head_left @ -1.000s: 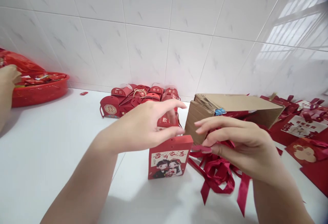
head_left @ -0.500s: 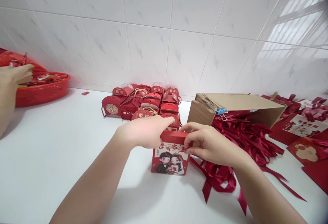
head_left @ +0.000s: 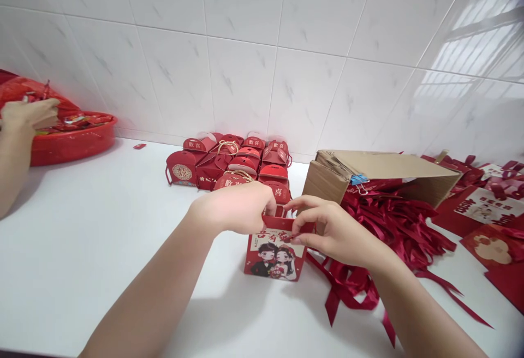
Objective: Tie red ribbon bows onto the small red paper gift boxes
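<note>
A red paper gift box [head_left: 275, 260] with a cartoon bride and groom on its front stands upright on the white table. My left hand [head_left: 237, 208] is closed on the top left edge of the box, its fingertips partly hidden behind the rim. My right hand [head_left: 327, 230] pinches the top right edge between thumb and fingers. A small dark red bit shows at my right fingertips; I cannot tell whether it is ribbon. The top of the box stands open between my hands.
Several filled red boxes [head_left: 182, 169] stand behind the gift box. To the right, a cardboard carton [head_left: 327, 183] with a blue clip spills dark red ribbons [head_left: 393, 221]; flat red bags [head_left: 487, 205] lie beyond. Another person's hand [head_left: 30, 115] reaches into a red basin [head_left: 77, 148] of wrapped sweets.
The top of the gift box has opened wider between my hands. My left fingers have curled down at its rim. The view has shifted slightly.
</note>
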`<state>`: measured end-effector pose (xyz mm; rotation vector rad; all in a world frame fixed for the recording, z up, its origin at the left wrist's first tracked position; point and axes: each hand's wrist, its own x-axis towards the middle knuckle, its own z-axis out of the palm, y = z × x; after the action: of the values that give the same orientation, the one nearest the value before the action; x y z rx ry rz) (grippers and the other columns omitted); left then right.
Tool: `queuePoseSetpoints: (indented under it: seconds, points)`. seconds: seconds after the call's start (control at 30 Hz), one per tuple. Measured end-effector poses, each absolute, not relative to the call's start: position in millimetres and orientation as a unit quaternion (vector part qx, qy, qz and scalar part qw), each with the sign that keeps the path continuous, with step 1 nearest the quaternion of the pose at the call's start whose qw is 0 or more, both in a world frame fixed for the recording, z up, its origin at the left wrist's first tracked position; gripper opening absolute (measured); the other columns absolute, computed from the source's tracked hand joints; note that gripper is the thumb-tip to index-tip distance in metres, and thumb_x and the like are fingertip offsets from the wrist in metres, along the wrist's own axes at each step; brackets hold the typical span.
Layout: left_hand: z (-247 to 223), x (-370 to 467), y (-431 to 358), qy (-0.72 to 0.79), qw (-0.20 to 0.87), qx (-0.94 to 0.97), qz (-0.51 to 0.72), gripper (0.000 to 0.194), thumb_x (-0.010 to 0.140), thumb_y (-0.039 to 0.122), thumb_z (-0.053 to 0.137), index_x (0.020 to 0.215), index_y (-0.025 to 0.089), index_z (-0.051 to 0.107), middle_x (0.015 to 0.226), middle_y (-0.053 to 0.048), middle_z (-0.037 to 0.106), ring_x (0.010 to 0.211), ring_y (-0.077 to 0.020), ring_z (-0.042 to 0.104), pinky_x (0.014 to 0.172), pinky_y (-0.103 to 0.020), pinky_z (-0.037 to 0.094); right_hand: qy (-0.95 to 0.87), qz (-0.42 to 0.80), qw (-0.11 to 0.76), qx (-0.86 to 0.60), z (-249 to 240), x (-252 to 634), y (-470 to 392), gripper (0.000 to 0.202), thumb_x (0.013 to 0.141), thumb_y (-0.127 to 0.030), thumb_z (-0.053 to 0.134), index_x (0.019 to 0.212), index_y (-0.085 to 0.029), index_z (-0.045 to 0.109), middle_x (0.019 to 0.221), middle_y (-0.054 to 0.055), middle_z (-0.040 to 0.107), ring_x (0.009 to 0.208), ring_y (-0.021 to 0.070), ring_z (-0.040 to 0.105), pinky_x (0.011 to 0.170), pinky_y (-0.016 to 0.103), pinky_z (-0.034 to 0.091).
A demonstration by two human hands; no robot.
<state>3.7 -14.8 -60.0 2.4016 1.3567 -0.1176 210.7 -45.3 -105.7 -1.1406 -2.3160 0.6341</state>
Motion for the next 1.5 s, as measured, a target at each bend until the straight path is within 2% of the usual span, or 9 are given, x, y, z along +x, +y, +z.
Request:
queuePoseSetpoints:
  seconds: [0.23,0.37,0.57,0.73,1.07,1.23,1.33,1.4,1.5]
  points:
    - [-59.1,4.8,-16.3,0.493,0.199,0.846,-0.033,0.021,0.058,0.008,0.05,0.052,0.02,0.034,0.048,0.004,0.025,0.041,-0.0094,0.02,0.041,-0.029,0.012,-0.824,0.204,0.332,-0.412,-115.9,195.7,-43.5,0.014,0.077,-0.011,0.064,0.073,-0.023,0.07,0.111,-0.001,0.063,0.095,0.0131,0.062,0.079,0.024,0.049]
    - [-60.5,3.6,-16.2,0.491,0.198,0.848,-0.027,0.024,0.055,0.006,0.049,0.052,0.019,0.029,0.049,0.004,0.021,0.043,-0.0092,0.015,0.041,-0.029,0.012,-0.818,0.175,0.356,-0.416,-117.0,193.5,-46.5,0.016,0.076,-0.008,0.062,0.074,-0.022,0.071,0.105,0.0,0.067,0.087,0.0119,0.064,0.074,0.022,0.05]
    - [-60.8,3.9,-15.7,0.487,0.2,0.85,-0.025,0.02,0.057,0.007,0.051,0.05,0.019,0.036,0.048,0.003,0.028,0.043,-0.0098,0.019,0.041,-0.028,0.015,-0.828,0.14,0.349,-0.417,-116.6,195.5,-51.5,0.016,0.076,-0.009,0.063,0.074,-0.022,0.071,0.1,0.0,0.068,0.083,0.012,0.065,0.072,0.022,0.051]
    - [-58.8,5.2,-19.1,0.49,0.185,0.852,-0.026,0.024,0.057,0.007,0.052,0.049,0.018,0.032,0.048,0.003,0.024,0.042,-0.0095,0.017,0.041,-0.029,0.013,-0.84,0.099,0.342,-0.409,-119.5,194.4,-53.7,0.015,0.078,-0.012,0.062,0.078,-0.022,0.072,0.1,0.002,0.069,0.085,0.0148,0.065,0.073,0.026,0.052]
    - [-57.9,4.9,-23.7,0.491,0.18,0.852,-0.023,0.018,0.055,0.006,0.053,0.05,0.02,0.042,0.049,0.002,0.027,0.042,-0.0099,0.018,0.047,-0.031,0.013,-0.842,0.103,0.321,-0.421,-114.3,196.5,-56.8,0.015,0.08,-0.013,0.059,0.076,-0.022,0.07,0.096,0.003,0.069,0.083,0.0167,0.065,0.07,0.027,0.051]
    - [-57.6,4.9,-24.1,0.484,0.159,0.86,-0.031,0.023,0.058,0.009,0.054,0.051,0.019,0.036,0.049,0.002,0.028,0.042,-0.0105,0.023,0.046,-0.031,0.016,-0.832,0.116,0.327,-0.432,-120.0,190.5,-53.4,0.011,0.081,-0.013,0.056,0.078,-0.021,0.062,0.083,0.003,0.068,0.074,0.0157,0.063,0.063,0.025,0.047]
    - [-58.9,6.0,-23.4,0.477,0.15,0.865,-0.028,0.022,0.067,0.02,0.057,0.054,0.019,0.039,0.051,0.001,0.039,0.042,-0.0115,0.033,0.044,-0.03,0.02,-0.814,0.119,0.335,-0.46,-122.6,189.2,-50.0,0.005,0.082,-0.018,0.058,0.083,-0.021,0.055,0.078,0.001,0.066,0.068,0.0143,0.061,0.057,0.024,0.045]
    - [-60.2,8.4,-21.9,0.469,0.148,0.871,-0.013,0.022,0.072,0.029,0.058,0.058,0.019,0.045,0.054,0.0,0.047,0.045,-0.0126,0.04,0.043,-0.028,0.023,-0.805,0.127,0.35,-0.463,-122.8,190.3,-47.2,0.008,0.081,-0.02,0.059,0.082,-0.021,0.051,0.077,0.0,0.065,0.066,0.0131,0.06,0.058,0.023,0.045]
    - [-61.9,14.4,-18.0,0.432,0.131,0.892,0.037,0.021,0.074,0.03,0.059,0.06,0.018,0.048,0.057,0.0,0.051,0.049,-0.0121,0.043,0.043,-0.027,0.025,-0.793,0.164,0.368,-0.456,-121.9,193.5,-42.1,0.011,0.078,-0.018,0.06,0.074,-0.02,0.05,0.071,-0.001,0.061,0.061,0.0114,0.056,0.056,0.022,0.044]
